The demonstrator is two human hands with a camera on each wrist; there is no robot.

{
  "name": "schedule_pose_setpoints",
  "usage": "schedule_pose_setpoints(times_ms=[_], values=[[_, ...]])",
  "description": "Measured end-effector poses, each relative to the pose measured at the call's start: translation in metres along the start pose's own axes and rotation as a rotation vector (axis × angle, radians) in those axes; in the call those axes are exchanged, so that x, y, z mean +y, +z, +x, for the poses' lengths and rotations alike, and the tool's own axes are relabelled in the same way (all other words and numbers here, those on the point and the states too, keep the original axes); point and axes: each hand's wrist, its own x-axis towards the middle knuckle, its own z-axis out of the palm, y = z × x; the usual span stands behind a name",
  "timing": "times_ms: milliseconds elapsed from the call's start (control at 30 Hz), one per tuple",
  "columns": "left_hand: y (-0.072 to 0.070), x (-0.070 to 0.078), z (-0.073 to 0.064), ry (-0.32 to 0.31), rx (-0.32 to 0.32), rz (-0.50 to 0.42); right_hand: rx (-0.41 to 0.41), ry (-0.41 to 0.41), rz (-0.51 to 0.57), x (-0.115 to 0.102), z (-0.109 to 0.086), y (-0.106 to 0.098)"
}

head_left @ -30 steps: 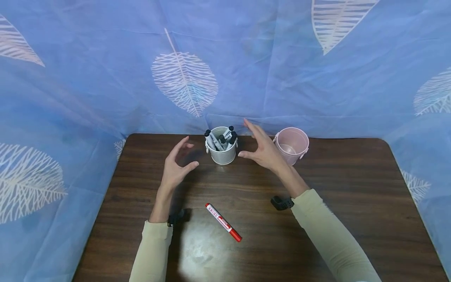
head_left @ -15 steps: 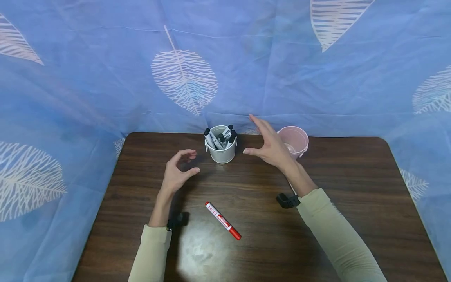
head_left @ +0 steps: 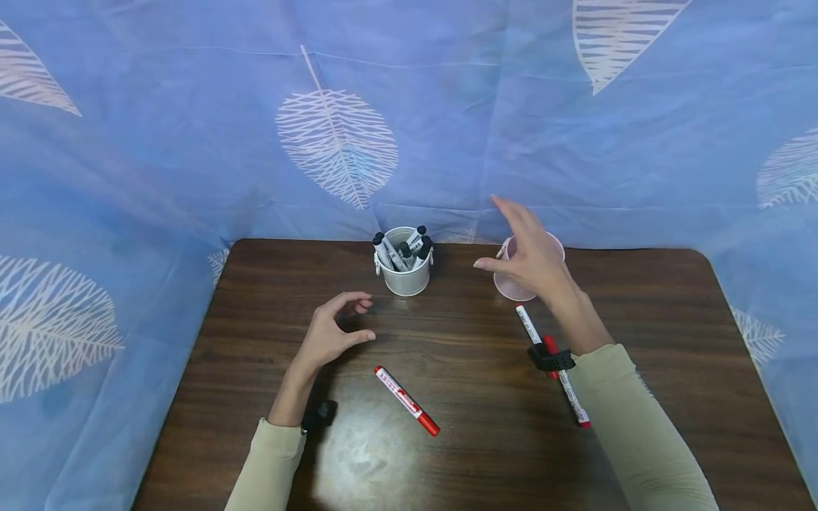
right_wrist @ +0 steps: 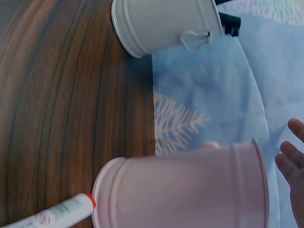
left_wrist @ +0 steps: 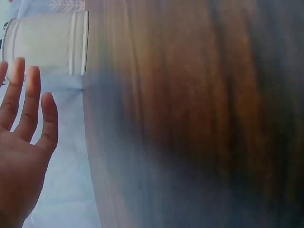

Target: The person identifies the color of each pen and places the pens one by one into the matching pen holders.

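Observation:
My right hand [head_left: 533,255] hovers at the pink bucket [head_left: 511,287] with thumb and fingers spread apart, holding nothing and hiding part of it. The left hand [head_left: 326,337] is in the air over the table, left of and nearer than the white bucket [head_left: 407,284], its fingers loosely bent around nothing. Several black-capped markers [head_left: 396,257] stand in that white bucket. In the right wrist view, a marker [right_wrist: 61,213] lies against the base of the pink bucket [right_wrist: 180,190]. Closer to me, a red-capped marker [head_left: 407,401] lies slantwise on the table.
Beside my right wrist lie red-and-white markers [head_left: 573,401], partly hidden by the black wrist camera [head_left: 551,358]. The dark wooden table [head_left: 460,461] ends at the back against a blue leaf-patterned cloth [head_left: 441,142].
My right hand has moved right, from beside the white bucket to the pink one, and markers under that arm have come into view. The left hand has drawn back toward me.

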Motion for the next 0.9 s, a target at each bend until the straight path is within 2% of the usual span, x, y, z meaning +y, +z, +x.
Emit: schedule_pose_setpoints(times_ms=[267, 533, 600, 733, 900], values=[[-0.001, 0.0, 0.0, 0.034, -0.014, 0.001, -0.02, 0.07, 0.018, 0.014, -0.009, -0.01], [-0.002, -0.005, -0.003, 0.05, -0.034, -0.021, 0.026, 0.059, -0.015, 0.025, -0.016, -0.017], [0.0, -0.013, -0.005, 0.047, -0.042, -0.003, 0.028, 0.057, -0.019, 0.027, -0.019, -0.018], [0.005, -0.028, -0.011, 0.011, -0.09, 0.088, 0.022, 0.077, -0.019, 0.029, -0.025, -0.021], [0.009, -0.031, -0.019, 0.02, -0.148, 0.177, 0.036, 0.098, -0.022, 0.033, -0.032, -0.026]])
